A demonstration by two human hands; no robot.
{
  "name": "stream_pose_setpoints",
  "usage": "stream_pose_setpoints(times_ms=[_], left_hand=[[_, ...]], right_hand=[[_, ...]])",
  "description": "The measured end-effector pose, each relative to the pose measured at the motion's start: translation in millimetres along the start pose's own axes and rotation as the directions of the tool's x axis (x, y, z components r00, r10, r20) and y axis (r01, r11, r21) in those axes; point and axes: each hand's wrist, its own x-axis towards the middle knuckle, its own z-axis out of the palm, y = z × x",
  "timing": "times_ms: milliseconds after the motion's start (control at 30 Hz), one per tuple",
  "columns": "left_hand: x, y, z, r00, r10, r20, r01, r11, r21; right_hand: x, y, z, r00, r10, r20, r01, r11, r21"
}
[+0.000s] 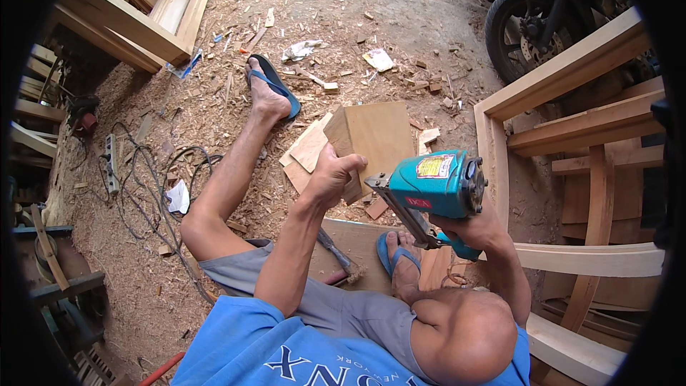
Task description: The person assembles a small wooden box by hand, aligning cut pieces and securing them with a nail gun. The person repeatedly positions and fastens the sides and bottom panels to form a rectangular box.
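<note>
My left hand (332, 175) is closed on the near edge of a wooden piece (339, 131), with the thumb pointing right. A thin tan wooden panel (382, 129) stands against or joins that piece; the joint itself is partly hidden. In my right hand (471, 227) is a teal nail gun (427, 180), gripped by its handle. The gun's nose is close to the left thumb, by the panel's near edge; whether it touches the wood I cannot tell. Flat wood offcuts (306, 146) lie beneath and left of the piece.
Between my legs lies a hammer (336, 249). Wooden frames stand at the right (572, 132) and far left (128, 18). A motorbike wheel (525, 32) is at the far right. Black cables (146, 186) and a power strip (111, 163) lie left, among sawdust and wood chips.
</note>
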Motion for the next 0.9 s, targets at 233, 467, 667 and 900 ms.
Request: stream_pose_setpoints(times_ms=[233,467,667,900], left_hand=[[-1.6,1.7,3.6,1.000,-0.009,0.014,0.009,1.000,-0.009],[-1.8,0.9,2.9,1.000,-0.025,0.003,0.025,0.999,-0.021],[0.0,-3.7,-4.1,0.999,-0.050,0.014,0.051,0.998,-0.044],[0.7,-7.3,-17.6,0.994,-0.098,0.040,0.099,0.995,-0.020]], right_hand=[[0.9,-0.8,0.4,1.000,-0.016,0.005,0.016,0.999,-0.032],[3.6,0.2,1.0,0.999,-0.042,0.014,0.043,0.995,-0.087],[3.6,-1.6,1.8,0.998,-0.063,0.024,0.064,0.994,-0.093],[-1.6,-2.2,2.4,0.999,-0.043,0.006,0.043,0.997,-0.064]])
